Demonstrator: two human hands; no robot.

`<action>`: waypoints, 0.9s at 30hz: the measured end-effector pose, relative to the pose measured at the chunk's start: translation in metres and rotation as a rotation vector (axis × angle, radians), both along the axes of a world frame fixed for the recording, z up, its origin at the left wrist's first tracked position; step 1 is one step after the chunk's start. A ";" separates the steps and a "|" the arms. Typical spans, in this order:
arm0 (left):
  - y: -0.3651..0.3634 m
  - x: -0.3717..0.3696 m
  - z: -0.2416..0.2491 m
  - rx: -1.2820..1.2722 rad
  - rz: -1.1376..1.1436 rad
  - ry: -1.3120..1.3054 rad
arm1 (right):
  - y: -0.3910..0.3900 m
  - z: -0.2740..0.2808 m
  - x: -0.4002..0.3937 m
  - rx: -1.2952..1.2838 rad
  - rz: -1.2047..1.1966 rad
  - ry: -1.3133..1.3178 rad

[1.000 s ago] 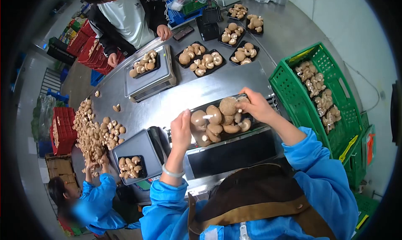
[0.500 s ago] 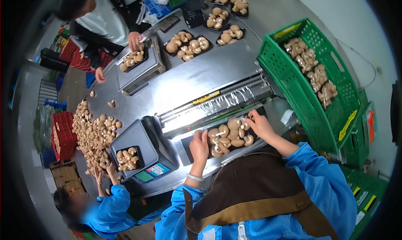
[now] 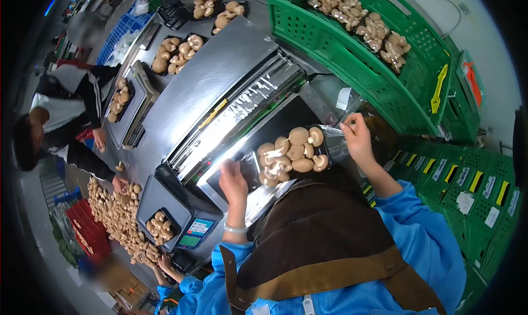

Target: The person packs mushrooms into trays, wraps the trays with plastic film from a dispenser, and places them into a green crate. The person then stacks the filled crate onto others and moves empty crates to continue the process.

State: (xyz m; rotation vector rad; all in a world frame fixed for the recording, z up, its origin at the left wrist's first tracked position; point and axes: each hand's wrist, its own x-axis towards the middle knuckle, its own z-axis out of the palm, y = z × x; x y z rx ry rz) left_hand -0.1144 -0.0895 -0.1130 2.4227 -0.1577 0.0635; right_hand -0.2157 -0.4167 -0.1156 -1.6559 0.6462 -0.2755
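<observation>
A tray of mushrooms (image 3: pixel 292 155), partly covered by clear film, lies in front of my apron. To its right, my right hand (image 3: pixel 357 136) is closed in a pinch on the clear film stretched out from the tray. My left hand (image 3: pixel 233 180) is left of the tray with its fingers drawn together, blurred; whether film is between them is too small to tell. Behind the tray stands the wrapping machine (image 3: pixel 234 114) with a strip of shiny film along it.
A green crate (image 3: pixel 352 56) with wrapped mushroom trays stands at the upper right. Left are a scale (image 3: pixel 190 205) bearing a mushroom tray, and a mushroom pile (image 3: pixel 115 210). Two co-workers' hands reach around the pile. More green crates (image 3: pixel 456 188) are stacked right.
The view has turned and shifted. My hands have moved farther apart, away from the tray's ends, and film now stretches between the tray and my right hand.
</observation>
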 end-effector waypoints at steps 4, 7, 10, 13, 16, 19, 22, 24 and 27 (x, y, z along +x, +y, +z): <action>-0.053 0.033 -0.019 0.270 -0.329 -0.184 | 0.026 -0.090 -0.006 -0.555 -0.158 0.091; -0.093 0.046 -0.012 0.054 -0.492 -0.006 | 0.053 -0.092 -0.011 0.527 -0.380 -0.134; -0.121 0.022 0.015 -0.960 -0.466 0.703 | 0.068 -0.045 -0.037 1.210 -0.178 -0.277; -0.112 -0.010 0.050 -0.942 -0.441 0.975 | 0.073 0.035 -0.048 1.599 0.455 -0.098; -0.126 -0.029 0.121 -1.356 -0.862 0.835 | 0.060 0.111 -0.025 1.480 0.869 0.035; -0.139 -0.034 0.144 -1.236 -1.025 0.701 | 0.009 0.155 -0.002 1.432 0.614 0.336; -0.146 -0.027 0.138 -1.157 -1.031 0.815 | -0.047 0.171 0.025 0.083 0.797 -0.017; -0.156 -0.020 0.128 -1.107 -0.950 0.939 | -0.031 0.206 0.023 -0.008 0.935 -0.249; -0.179 0.004 0.102 -1.020 -0.750 1.146 | -0.030 0.211 0.044 -0.168 1.039 -0.128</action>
